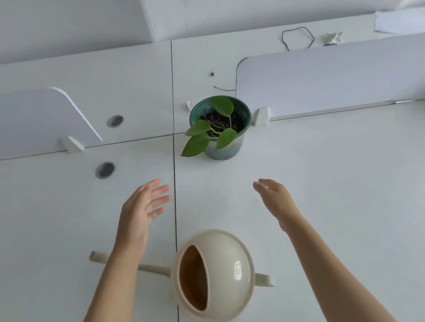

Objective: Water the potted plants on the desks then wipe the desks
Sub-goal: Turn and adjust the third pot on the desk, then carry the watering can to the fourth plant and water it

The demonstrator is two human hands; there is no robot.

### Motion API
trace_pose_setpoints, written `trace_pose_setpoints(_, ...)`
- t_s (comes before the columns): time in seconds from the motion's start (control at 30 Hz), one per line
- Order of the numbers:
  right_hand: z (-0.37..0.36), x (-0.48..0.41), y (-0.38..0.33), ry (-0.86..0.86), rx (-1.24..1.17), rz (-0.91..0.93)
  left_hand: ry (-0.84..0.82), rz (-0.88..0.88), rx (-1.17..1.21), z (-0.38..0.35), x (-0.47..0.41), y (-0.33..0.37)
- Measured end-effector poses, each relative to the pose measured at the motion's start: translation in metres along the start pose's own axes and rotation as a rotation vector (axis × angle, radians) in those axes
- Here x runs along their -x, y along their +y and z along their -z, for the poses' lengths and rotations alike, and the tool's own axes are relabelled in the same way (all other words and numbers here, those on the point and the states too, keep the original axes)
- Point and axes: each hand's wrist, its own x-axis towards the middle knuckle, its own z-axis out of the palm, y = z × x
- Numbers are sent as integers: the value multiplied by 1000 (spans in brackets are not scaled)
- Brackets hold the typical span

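A cream watering can (220, 273) stands on the white desk (346, 197) close to me, spout pointing left under my left forearm, handle on the right. A green pot with a leafy plant (220, 127) sits farther back near the desks' seam. My left hand (142, 210) hovers open above the desk, fingers spread, between can and plant. My right hand (276, 201) is also open, edge-on, to the right of the left one. Neither hand touches anything.
White divider panels stand at back left (20, 124) and back right (343, 76). Two round cable holes (105, 170) (115, 121) lie at left. On the far desk are a black cord loop (297, 38), a crumpled white scrap (333, 37) and a small white piece (190, 104).
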Motion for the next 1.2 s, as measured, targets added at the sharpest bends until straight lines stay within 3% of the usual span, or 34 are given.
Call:
trace_pose_setpoints(0.23, 13, 96, 37, -52, 186, 58, 195, 12, 52, 47, 90, -49)
trace_pose_setpoints(0.53, -2, 131, 60, -82, 445, 140, 364, 162, 101, 63, 90, -90)
trace_pose_setpoints(0.63, -15, 133, 64, -70, 523, 145, 354, 161, 139, 60, 82, -90)
trace_pose_setpoints(0.8, -29, 131, 68, -48, 330, 91, 310, 141, 189, 57, 72, -85)
trace_pose_setpoints(1.2, -30, 124, 69, -67, 241, 49, 179, 187, 382, 61, 68, -84)
